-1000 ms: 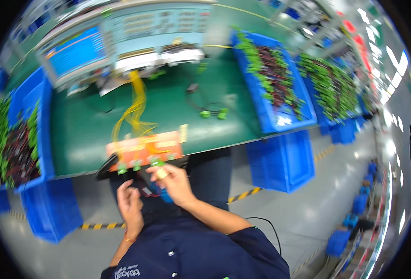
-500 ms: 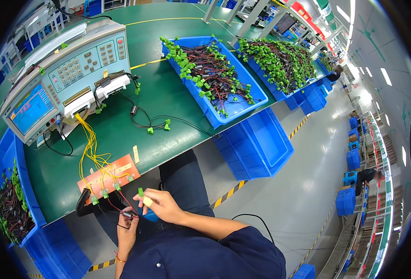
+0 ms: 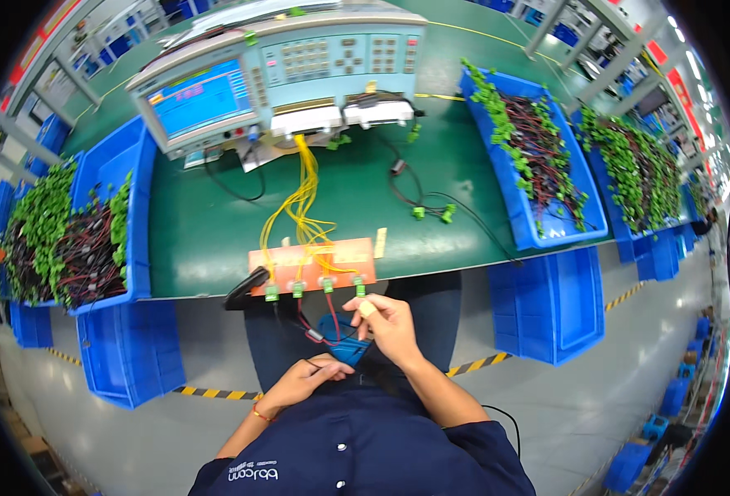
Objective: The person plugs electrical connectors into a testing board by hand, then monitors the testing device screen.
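An orange test board [image 3: 315,261] lies at the table's front edge, with several green connectors along its near side. My right hand [image 3: 390,329], yellow tape round one finger, pinches at the rightmost green connector [image 3: 360,289], which meets the board's edge. My left hand [image 3: 305,379] is lower and to the left, its thumb and finger closed on a thin black wire. Between the hands hangs a red-and-black wire harness [image 3: 332,326] with a small black cylinder [image 3: 314,335] in line. Its red wires run up to connectors on the board. The fingertips partly hide their grip.
Yellow wires [image 3: 303,190] link the board to a bench tester [image 3: 274,74] with a lit screen. Blue bins [image 3: 140,223] of green-ended harnesses stand left and right [image 3: 576,219]. Lower blue crates [image 3: 129,351] flank my legs. Loose black cables [image 3: 423,202] lie on the green table.
The view has swung left. My right hand has brought the green connector up to the board's right end. My left hand has moved down, away from the black cylinder.
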The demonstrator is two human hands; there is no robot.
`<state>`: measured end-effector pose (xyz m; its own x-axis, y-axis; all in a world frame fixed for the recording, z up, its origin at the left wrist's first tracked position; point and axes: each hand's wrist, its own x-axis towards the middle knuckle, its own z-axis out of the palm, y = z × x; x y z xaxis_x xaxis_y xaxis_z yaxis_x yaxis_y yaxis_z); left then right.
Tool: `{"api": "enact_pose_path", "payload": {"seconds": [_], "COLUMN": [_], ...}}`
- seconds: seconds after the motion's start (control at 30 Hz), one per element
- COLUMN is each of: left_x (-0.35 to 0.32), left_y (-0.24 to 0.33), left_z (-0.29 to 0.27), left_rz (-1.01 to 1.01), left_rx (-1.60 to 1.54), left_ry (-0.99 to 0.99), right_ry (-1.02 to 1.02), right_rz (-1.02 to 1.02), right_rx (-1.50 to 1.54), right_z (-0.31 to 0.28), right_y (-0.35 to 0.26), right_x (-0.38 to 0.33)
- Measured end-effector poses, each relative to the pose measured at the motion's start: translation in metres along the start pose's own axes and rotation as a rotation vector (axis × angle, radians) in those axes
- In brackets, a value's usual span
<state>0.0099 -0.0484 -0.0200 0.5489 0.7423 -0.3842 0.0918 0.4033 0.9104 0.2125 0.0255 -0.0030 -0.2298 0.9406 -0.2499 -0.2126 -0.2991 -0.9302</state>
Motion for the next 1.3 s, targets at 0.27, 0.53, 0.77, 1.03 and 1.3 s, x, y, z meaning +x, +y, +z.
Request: {"api": "enact_pose_path", "payload": {"seconds": [0.27,0.53,0.77,1.03,1.3], "left_x": [-0.001,-0.004,-0.003,0.009,-0.012], "left_y": [0.014,0.003,-0.021,-0.014,-0.012], "left_z": [-0.008,-0.013,-0.013,-0.008,-0.024], "left_rz": [0.024,0.009,0.107,0.075,0.13], "left_rx": [-0.175,-0.434,-0.824,-0.814,-0.634], "left_ry": [-0.229,-0.312,-0.297,-0.232,-0.095], "right_ry": [0.018,-0.002,-0.106,-0.399,-0.624], "right_rz": [0.068,0.054,-0.014,0.176,0.26], "right_rx": [0.01,-0.027,-0.314,0.042,0.37], "right_z": [0.005,0.003,-0.025,-0.015,-0.004], "right_y": [-0.004,-0.012,0.006,-0.022,-0.016], "right_x": [0.004,0.014,0.01,-0.018,-0.011]}}
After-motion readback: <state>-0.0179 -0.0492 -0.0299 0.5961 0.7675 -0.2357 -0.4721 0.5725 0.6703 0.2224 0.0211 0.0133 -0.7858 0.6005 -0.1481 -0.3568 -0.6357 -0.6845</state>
